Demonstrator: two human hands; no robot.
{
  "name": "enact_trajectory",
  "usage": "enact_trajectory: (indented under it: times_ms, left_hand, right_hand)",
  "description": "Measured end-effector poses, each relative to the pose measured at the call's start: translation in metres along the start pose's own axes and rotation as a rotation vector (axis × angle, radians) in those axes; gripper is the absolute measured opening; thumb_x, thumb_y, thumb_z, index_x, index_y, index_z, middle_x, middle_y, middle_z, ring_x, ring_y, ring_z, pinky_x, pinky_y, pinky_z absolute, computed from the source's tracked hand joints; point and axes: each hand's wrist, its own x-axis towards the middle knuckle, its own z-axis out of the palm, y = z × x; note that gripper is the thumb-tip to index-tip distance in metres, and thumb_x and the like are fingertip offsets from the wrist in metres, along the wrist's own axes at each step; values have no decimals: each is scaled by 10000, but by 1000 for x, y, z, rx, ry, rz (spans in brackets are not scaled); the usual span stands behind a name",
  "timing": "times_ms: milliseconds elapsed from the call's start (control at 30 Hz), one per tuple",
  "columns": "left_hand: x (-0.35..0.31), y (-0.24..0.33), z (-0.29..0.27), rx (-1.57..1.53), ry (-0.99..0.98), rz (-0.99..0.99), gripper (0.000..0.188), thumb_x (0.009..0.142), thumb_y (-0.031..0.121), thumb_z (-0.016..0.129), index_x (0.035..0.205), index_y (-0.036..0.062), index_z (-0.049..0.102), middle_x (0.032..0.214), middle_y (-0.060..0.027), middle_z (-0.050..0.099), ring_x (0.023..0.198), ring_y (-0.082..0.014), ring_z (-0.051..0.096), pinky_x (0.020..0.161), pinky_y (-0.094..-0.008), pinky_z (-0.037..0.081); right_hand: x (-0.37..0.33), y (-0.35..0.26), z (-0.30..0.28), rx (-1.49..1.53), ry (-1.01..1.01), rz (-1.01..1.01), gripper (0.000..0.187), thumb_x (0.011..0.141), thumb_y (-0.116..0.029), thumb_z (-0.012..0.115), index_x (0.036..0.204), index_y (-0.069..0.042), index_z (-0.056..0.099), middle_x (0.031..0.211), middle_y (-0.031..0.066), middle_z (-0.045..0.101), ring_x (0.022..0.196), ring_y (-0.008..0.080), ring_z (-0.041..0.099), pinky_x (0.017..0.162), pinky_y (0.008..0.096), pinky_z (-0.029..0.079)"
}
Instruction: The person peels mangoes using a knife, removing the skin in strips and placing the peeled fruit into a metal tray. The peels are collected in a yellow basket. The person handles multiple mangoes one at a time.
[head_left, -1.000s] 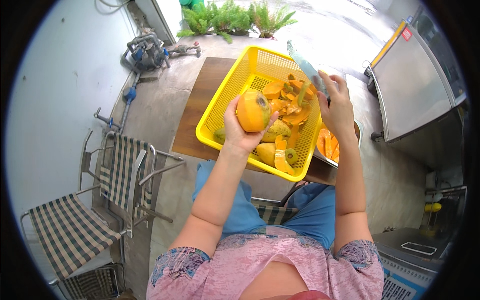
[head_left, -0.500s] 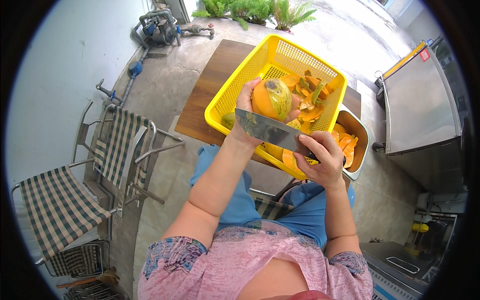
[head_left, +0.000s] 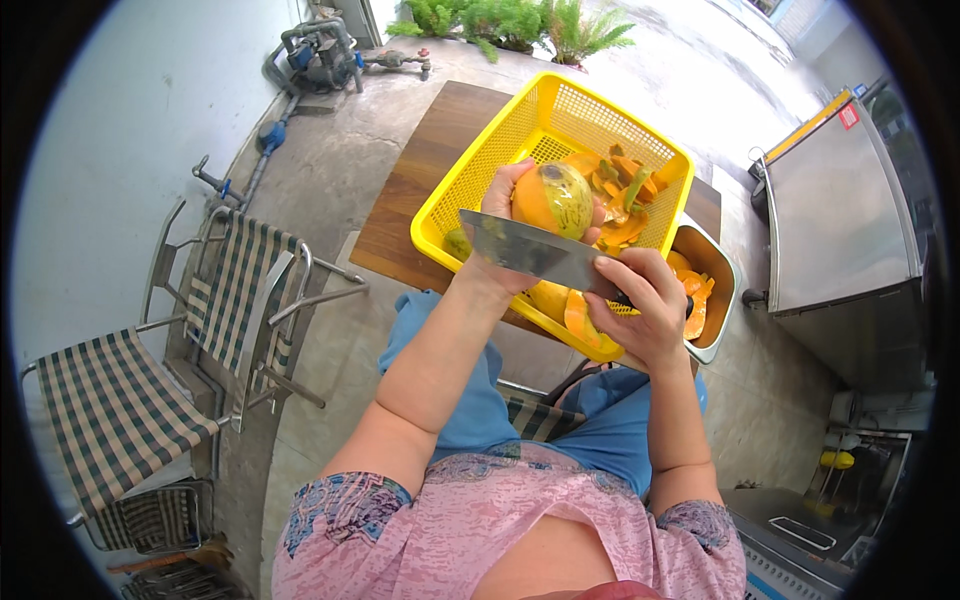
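My left hand (head_left: 502,192) cups a rounded, partly peeled pumpkin (head_left: 553,203) over the basket. Bare orange flesh shows on it beside a strip of mottled yellow-green skin. My right hand (head_left: 650,305) grips a broad-bladed knife (head_left: 530,252) by its dark handle. The blade lies crosswise just on the near side of the pumpkin, above my left palm and wrist; whether it touches is unclear. Under both hands is a yellow perforated basket (head_left: 497,140). Orange peelings (head_left: 632,198) are heaped at its right, and more yellow-orange pieces (head_left: 550,297) lie near its front.
The basket stands on a brown wooden table (head_left: 425,150). At its right, a steel pan (head_left: 733,275) holds orange chunks (head_left: 697,310). Checkered folding chairs (head_left: 130,410) stand left, pipes and a pump (head_left: 322,62) far left, a metal cabinet (head_left: 840,215) right, ferns (head_left: 580,32) beyond.
The pumpkin and the fingers of my left hand have shifted slightly right. The blade has slid a little left and now lies flatter across the wrist.
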Motion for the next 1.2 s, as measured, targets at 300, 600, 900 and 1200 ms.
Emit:
enact_trajectory:
  times_ms: [300, 600, 900, 1200]
  left_hand:
    - [1, 0, 6, 76, 57, 37, 536, 876, 456, 434, 1155, 7, 525, 1032, -224, 601, 932, -319, 623, 808, -423, 532]
    - [2, -2, 3, 140, 58, 43, 526, 870, 454, 447, 1185, 38, 519, 1073, -217, 591, 943, -313, 621, 861, -430, 509]
    - [3, -8, 8, 159, 30, 37, 503, 872, 437, 433, 1213, 73, 500, 1048, -179, 614, 941, -285, 629, 847, -408, 515]
    - [3, -5, 1, 107, -76, 84, 550, 880, 432, 445, 1307, 84, 434, 1146, -251, 556, 1012, -363, 592, 893, -452, 489]
  right_hand:
    - [4, 5, -12, -99, -10, 18, 408, 565, -77, 795, 952, -103, 667, 802, 59, 577, 579, 170, 596, 495, 270, 489]
    - [7, 1, -16, -12, -13, 72, 393, 592, -75, 787, 963, -69, 658, 817, 70, 583, 614, 190, 620, 525, 279, 509]
    - [6, -1, -24, 60, -25, 130, 377, 618, -60, 773, 976, -50, 654, 824, 79, 586, 645, 191, 621, 560, 274, 521]
    - [3, -2, -29, 97, -11, 202, 354, 644, -56, 761, 981, -48, 655, 819, 75, 591, 646, 180, 625, 580, 274, 523]
